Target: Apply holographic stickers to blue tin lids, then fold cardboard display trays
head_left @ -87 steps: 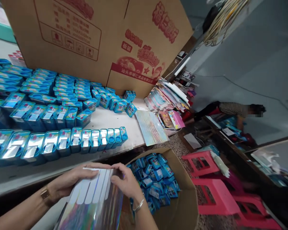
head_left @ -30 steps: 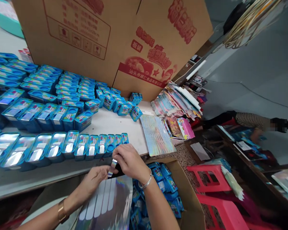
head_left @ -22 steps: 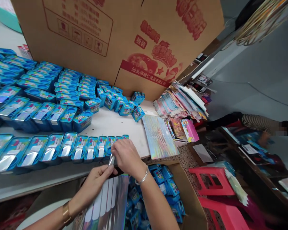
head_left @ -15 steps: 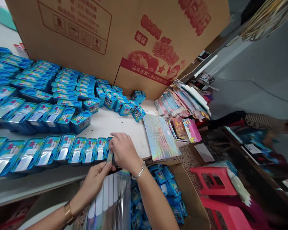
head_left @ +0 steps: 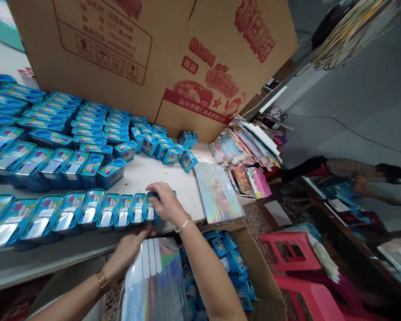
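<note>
At the right end of the front row of blue plastic boxes (head_left: 106, 209), my right hand (head_left: 167, 203) is curled over the last boxes. Its fingers rest on a box's top, beside a shiny silver sticker (head_left: 150, 213). My left hand (head_left: 132, 245) sits low at the table edge, its fingertips close under the same box. Most of its fingers are hidden or blurred. Below my left hand lies a sheet of silver stickers (head_left: 153, 285) with long rounded strips. Similar shiny strips lie across the other boxes in the front row.
More blue boxes (head_left: 50, 118) fill the table's left and back, before a large carton (head_left: 120, 58). A holographic sheet (head_left: 217, 191) and paper stacks (head_left: 245, 142) lie to the right. Below stands an open carton (head_left: 263, 285) of blue packs. Red stools (head_left: 290, 252) and another person (head_left: 347, 169) are farther right.
The strip held between my hands now lies on the end box. My left hand has dropped slightly, while my right has moved onto the box. The view has shifted a little.
</note>
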Available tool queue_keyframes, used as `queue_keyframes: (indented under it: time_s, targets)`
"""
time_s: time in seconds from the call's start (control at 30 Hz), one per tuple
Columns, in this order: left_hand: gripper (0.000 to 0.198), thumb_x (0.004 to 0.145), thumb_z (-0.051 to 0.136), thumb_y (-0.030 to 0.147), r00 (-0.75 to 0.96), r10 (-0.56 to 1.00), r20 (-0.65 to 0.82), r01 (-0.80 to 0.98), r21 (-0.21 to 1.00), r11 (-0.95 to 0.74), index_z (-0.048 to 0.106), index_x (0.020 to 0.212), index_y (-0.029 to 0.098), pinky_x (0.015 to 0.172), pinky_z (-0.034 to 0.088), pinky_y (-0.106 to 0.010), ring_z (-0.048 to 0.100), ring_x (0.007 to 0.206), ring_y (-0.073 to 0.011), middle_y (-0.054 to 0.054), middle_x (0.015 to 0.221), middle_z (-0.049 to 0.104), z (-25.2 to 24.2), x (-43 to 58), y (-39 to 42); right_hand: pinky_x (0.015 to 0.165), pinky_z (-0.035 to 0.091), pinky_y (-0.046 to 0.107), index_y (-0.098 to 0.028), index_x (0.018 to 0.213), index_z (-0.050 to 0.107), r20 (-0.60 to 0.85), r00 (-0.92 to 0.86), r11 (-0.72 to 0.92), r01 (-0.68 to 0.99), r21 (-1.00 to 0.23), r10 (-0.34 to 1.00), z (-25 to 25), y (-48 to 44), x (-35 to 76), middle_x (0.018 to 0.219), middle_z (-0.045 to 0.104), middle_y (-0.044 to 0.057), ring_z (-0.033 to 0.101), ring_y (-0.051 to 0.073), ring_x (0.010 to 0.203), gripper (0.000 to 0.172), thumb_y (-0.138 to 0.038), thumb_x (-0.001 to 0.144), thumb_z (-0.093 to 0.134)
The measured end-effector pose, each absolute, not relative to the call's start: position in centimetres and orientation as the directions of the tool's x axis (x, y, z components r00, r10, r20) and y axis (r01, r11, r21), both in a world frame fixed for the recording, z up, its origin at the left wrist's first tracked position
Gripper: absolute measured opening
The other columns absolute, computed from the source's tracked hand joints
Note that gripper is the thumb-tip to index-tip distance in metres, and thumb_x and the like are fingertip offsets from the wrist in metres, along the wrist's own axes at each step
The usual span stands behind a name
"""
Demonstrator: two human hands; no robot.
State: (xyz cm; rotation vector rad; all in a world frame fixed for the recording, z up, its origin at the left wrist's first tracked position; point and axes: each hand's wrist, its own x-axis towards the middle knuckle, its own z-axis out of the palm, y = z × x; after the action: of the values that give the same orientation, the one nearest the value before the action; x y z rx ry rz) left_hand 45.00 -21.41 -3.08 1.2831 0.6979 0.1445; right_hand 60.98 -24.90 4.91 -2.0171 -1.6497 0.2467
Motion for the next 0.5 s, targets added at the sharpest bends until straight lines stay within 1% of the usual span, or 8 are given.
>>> queue_keyframes:
  time_s: [0.1,0.13,0.2,0.23,0.3,0.37,0.4,0.5]
  targets:
    - [0.052,0.081,0.064,0.061,0.878,0.348,-0.329,0.217,0.921,0.323,0.074,0.106,0.016,0.109,0.038,-0.044,0.058,0.122,-0.034,-0.013,0.122,0.072,-1.3,44.2,-21.1,0.101,0.041,0.036,-0.02,0.127,0.055,0.308,0.302,-0.116,0.857,-0.503,0.902,5.5,-26.2,59.5,0.121,0.062,0.009,0.053,0.02,0.114,0.032,-0.013,0.097,0.047]
    - [0.053,0.08,0.068,0.058,0.898,0.306,-0.315,0.208,0.919,0.335,0.072,0.113,0.016,0.11,0.038,-0.044,0.057,0.125,-0.0337,-0.014,0.127,0.07,-0.7,43.8,-21.0,0.101,0.041,0.035,-0.02,0.127,0.055,0.365,0.346,-0.108,0.836,-0.537,0.864,6.0,-27.2,58.7,0.122,0.062,0.009,0.053,0.02,0.116,0.031,-0.015,0.098,0.046]
    - [0.061,0.072,0.077,0.052,0.915,0.244,-0.322,0.223,0.907,0.358,0.069,0.121,0.016,0.106,0.041,-0.044,0.056,0.125,-0.0349,-0.014,0.131,0.067,0.1,43.0,-20.6,0.096,0.045,0.033,-0.02,0.118,0.059,0.418,0.458,-0.1,0.759,-0.644,0.785,6.9,-29.9,57.0,0.115,0.063,0.009,0.056,0.019,0.111,0.023,-0.021,0.1,0.045]
    - [0.063,0.068,0.08,0.05,0.92,0.219,-0.327,0.236,0.904,0.358,0.069,0.12,0.016,0.104,0.044,-0.042,0.057,0.124,-0.0355,-0.014,0.129,0.068,0.4,42.6,-20.5,0.092,0.047,0.031,-0.02,0.113,0.061,0.402,0.501,-0.104,0.715,-0.692,0.766,7.2,-31.4,56.2,0.108,0.064,0.008,0.059,0.018,0.106,0.02,-0.022,0.1,0.046]
    - [0.057,0.066,0.082,0.047,0.936,0.147,-0.319,0.257,0.907,0.334,0.073,0.113,0.015,0.097,0.047,-0.039,0.062,0.116,-0.0351,-0.012,0.121,0.073,1.0,41.9,-20.3,0.09,0.048,0.031,-0.021,0.109,0.064,0.329,0.518,-0.135,0.671,-0.729,0.79,7.6,-34.4,54.5,0.104,0.066,0.006,0.06,0.018,0.102,0.016,-0.022,0.098,0.052]
    - [0.047,0.072,0.077,0.048,0.949,0.047,-0.312,0.282,0.906,0.315,0.077,0.106,0.015,0.087,0.05,-0.035,0.067,0.099,-0.0315,-0.009,0.105,0.077,1.5,41.4,-20.3,0.092,0.046,0.033,-0.022,0.112,0.065,0.277,0.484,-0.172,0.695,-0.698,0.83,7.4,-36.8,53.2,0.107,0.067,0.005,0.059,0.019,0.104,0.019,-0.019,0.094,0.058]
    - [0.044,0.076,0.074,0.048,0.952,0.002,-0.305,0.288,0.901,0.325,0.078,0.104,0.015,0.082,0.05,-0.033,0.069,0.091,-0.0289,-0.008,0.098,0.078,1.8,41.3,-20.5,0.093,0.045,0.035,-0.023,0.112,0.066,0.278,0.469,-0.183,0.723,-0.667,0.838,7.0,-37.7,52.6,0.108,0.068,0.005,0.059,0.02,0.104,0.021,-0.018,0.093,0.059]
    - [0.039,0.08,0.071,0.045,0.95,-0.069,-0.304,0.305,0.863,0.402,0.079,0.106,0.017,0.073,0.049,-0.029,0.068,0.079,-0.0231,-0.006,0.09,0.079,2.5,41.2,-21.3,0.089,0.044,0.037,-0.024,0.108,0.067,0.353,0.457,-0.203,0.8,-0.565,0.816,5.9,-39.5,51.2,0.102,0.069,0.004,0.059,0.02,0.098,0.019,-0.016,0.093,0.059]
